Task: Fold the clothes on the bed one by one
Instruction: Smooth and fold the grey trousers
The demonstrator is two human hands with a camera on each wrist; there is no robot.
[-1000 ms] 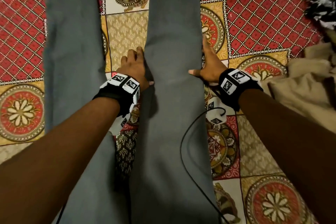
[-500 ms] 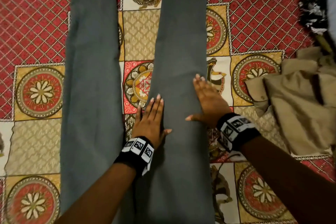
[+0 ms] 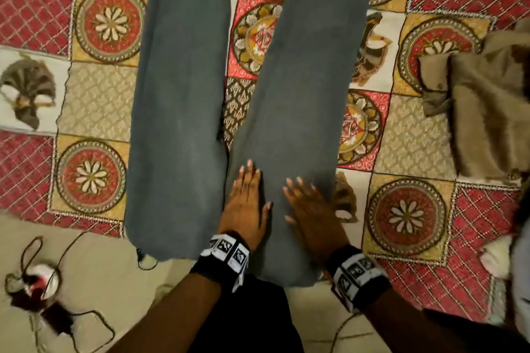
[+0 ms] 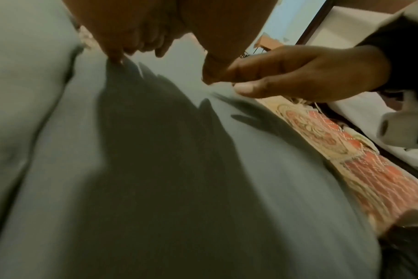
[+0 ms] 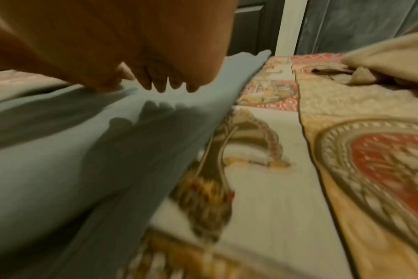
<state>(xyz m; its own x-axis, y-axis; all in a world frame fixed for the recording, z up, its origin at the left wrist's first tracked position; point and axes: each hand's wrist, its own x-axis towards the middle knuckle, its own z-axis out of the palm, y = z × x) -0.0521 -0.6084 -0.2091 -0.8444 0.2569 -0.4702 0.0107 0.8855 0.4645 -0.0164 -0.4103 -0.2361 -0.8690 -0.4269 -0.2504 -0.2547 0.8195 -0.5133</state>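
Both hands have slid down the right leg of the grey trousers point(image 3: 289, 112) toward the near edge of the bed point(image 3: 94, 100), so smoothing looks nearly done and folding can likely start. The left hand point(image 3: 246, 206) and right hand point(image 3: 309, 212) lie flat, fingers straight, gripping nothing. The trousers run lengthwise from far side to near edge, hems overhanging it.

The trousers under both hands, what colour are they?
The trousers are plain dark grey with no pattern, seen best in the head view.
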